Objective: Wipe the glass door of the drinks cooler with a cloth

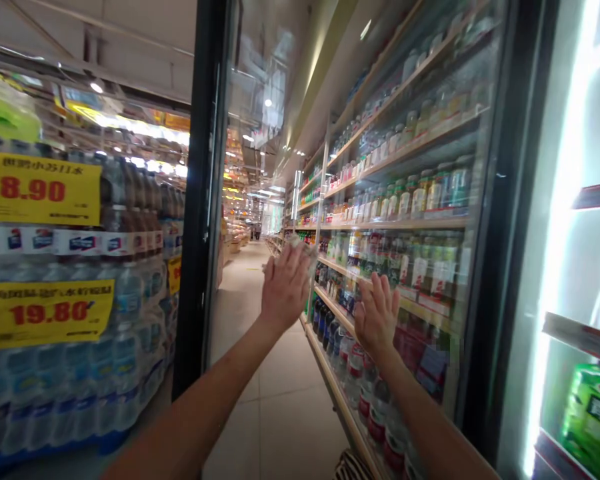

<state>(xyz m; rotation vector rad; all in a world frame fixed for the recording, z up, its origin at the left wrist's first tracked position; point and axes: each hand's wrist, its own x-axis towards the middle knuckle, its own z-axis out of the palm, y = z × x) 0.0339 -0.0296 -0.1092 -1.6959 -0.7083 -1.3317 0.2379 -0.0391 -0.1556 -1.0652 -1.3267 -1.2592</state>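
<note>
In front of me is a glass door (260, 120) in a black frame, and shelves and an aisle show through it or as a reflection. My left hand (286, 287) presses a crumpled pale cloth (307, 252) against the glass, fingers stretched over it. Most of the cloth is hidden under the hand. Lower and to the right, my right hand (377, 317) holds nothing, its fingers apart and raised at the glass. Whether its fingertips touch the pane I cannot tell.
Packs of bottled drinks (80, 373) are stacked at left, with yellow price signs (43, 187) on them. At right is a lit refrigerated cabinet (565, 220), with a green package (593, 413) on a low shelf. The black door frame (200, 200) stands upright left of my hands.
</note>
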